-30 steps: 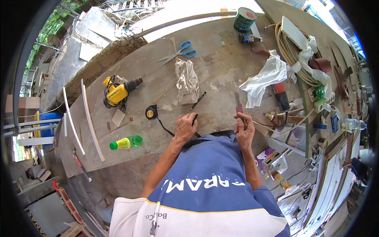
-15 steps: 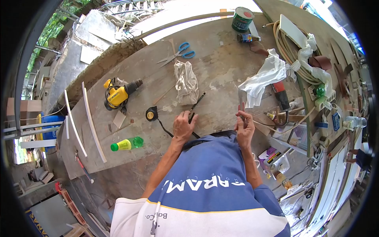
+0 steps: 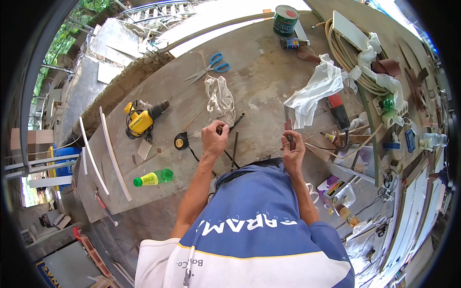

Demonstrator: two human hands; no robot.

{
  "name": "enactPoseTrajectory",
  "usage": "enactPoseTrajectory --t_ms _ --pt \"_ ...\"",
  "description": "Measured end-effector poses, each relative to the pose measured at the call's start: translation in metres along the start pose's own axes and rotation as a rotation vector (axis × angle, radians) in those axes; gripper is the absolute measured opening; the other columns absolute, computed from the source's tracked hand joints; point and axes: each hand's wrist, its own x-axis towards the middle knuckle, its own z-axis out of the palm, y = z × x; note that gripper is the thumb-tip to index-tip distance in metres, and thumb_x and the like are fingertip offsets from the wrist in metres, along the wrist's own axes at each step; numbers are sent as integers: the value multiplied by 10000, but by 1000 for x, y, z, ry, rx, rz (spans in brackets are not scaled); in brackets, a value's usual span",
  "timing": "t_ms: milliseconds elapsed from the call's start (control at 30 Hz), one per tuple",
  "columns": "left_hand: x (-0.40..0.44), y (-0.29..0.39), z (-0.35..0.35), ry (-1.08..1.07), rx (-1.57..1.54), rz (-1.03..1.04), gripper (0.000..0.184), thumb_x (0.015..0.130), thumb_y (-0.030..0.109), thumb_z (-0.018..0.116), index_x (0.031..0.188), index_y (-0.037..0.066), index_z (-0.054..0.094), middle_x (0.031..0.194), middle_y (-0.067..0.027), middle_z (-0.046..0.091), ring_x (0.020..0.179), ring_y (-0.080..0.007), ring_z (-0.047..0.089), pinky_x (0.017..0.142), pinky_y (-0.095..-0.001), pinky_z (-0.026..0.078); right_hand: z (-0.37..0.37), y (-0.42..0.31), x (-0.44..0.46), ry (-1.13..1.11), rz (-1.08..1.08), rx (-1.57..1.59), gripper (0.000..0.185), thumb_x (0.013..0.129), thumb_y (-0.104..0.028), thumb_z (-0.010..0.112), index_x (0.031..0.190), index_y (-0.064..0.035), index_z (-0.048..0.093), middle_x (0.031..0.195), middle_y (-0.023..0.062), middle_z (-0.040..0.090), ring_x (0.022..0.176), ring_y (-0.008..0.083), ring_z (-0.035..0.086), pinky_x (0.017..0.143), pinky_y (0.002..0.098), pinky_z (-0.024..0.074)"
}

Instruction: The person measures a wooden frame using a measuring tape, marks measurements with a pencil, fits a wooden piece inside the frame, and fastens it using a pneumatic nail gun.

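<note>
My left hand [image 3: 214,140] is closed at the lower end of the crumpled cream cloth [image 3: 220,101]; a small dark thing shows between its fingers, too hidden to name. My right hand [image 3: 293,154] grips the red-handled blade [image 3: 288,126], its thin grey blade pointing away from me. Beside the cloth lies a black pencil [image 3: 236,122], and a dark thin stick [image 3: 235,150] rests between my hands. Left of my left hand is a black and yellow tape measure [image 3: 181,141]. A white cloth [image 3: 314,93] lies beyond my right hand.
Blue-handled scissors [image 3: 211,68], a yellow heat gun [image 3: 141,120], a green bottle [image 3: 153,178] and pale strips [image 3: 114,153] lie on the workbench [image 3: 254,62]. On the right are a red and black power tool [image 3: 339,111], a coiled hose [image 3: 338,53] and a can [image 3: 285,21].
My left hand has moved up and left to the cream cloth, and the dark stick now shows apart from it. My right hand still holds the red-handled blade. The view has shifted slightly.
</note>
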Motion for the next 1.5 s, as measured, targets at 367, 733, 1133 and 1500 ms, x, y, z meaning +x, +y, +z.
enactPoseTrajectory --t_ms 367,733,1133,1500 --pt "-3 39 -71 65 200 -80 150 816 149 723 879 13 712 667 -102 665 603 -167 633 631 -314 513 52 15 13 -503 -35 -215 331 859 -59 715 1147 -31 556 967 115 501 748 179 588 675 329 490" --pt "5 -8 31 -192 580 70 162 831 176 688 898 31 715 983 -147 700 924 -353 669 826 -432 533 44 37 28 -374 -166 -316 309 909 -7 528 1219 -10 531 1137 258 555 1045 454 559 886 491 457" --pt "8 -17 47 4 489 91 180 844 204 701 920 47 745 952 -137 705 902 -355 673 813 -432 532 4 36 30 -396 -364 -430 316 787 80 615 1084 -25 600 1065 203 659 878 395 669 720 444 527" --pt "-38 43 -13 159 121 221 115 826 96 742 872 -3 706 801 -109 680 657 -221 646 619 -332 499 9 35 37 -340 -417 -587 263 830 -27 646 1090 -61 618 1108 160 673 948 333 661 739 419 534"
